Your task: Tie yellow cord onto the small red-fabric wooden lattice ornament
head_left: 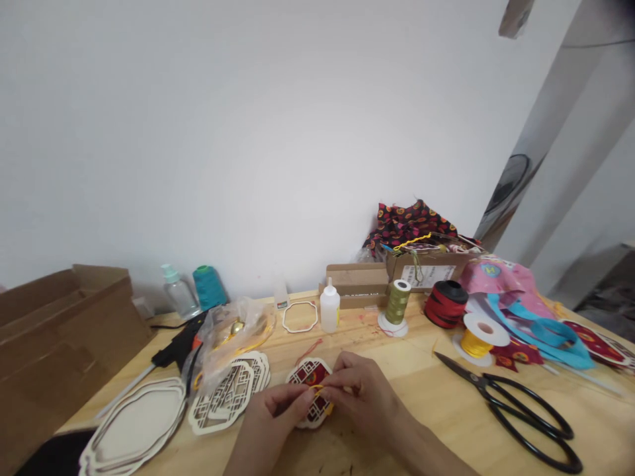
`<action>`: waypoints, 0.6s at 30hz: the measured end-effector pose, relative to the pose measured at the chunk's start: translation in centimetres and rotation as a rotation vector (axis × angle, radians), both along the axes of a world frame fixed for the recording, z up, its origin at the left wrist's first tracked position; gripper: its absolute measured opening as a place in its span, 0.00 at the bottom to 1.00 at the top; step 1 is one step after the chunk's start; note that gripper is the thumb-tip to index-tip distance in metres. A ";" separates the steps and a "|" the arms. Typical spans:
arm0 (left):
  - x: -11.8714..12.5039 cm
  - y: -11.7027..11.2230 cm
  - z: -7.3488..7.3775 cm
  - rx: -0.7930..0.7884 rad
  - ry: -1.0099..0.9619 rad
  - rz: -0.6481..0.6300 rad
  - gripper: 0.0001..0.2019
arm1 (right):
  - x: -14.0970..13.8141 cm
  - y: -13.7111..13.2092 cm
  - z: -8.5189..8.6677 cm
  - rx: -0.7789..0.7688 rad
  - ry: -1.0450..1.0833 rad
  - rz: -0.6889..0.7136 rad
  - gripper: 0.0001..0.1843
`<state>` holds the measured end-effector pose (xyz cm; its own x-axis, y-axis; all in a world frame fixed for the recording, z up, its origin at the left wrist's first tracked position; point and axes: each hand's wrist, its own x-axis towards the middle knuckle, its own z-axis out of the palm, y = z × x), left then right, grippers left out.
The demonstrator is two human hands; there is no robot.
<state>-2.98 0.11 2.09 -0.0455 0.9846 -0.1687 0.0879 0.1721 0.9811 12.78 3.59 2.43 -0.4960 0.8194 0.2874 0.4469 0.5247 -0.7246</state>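
Note:
A lattice-cut wooden ornament (311,373) backed with red fabric lies on the table in front of me. Over it, my left hand (280,406) pinches a yellow cord (317,389) between thumb and forefinger. From the other side, my right hand (360,390) closes on the same cord, its fingertips nearly meeting those of the left. Part of the ornament and the cord's ends are hidden by my fingers. A thin red string (310,350) runs off the ornament's top.
Left are lattice pieces (218,418), plain wooden plates (136,426), a glue gun (176,350), a plastic bag (233,324) and a cardboard box (64,337). Behind stand a glue bottle (329,309) and green thread (397,304). Black scissors (516,410) and a yellow cord spool (479,337) lie right.

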 end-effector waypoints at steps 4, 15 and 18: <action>0.0 0.1 -0.2 -0.019 0.014 -0.012 0.09 | 0.0 0.1 -0.1 0.008 -0.005 -0.033 0.07; 0.3 0.1 -0.2 -0.021 0.006 -0.058 0.09 | 0.1 -0.1 0.5 0.004 0.010 -0.081 0.10; 0.4 0.0 0.1 -0.032 0.003 -0.093 0.10 | 0.0 -0.1 0.7 0.022 0.030 -0.101 0.09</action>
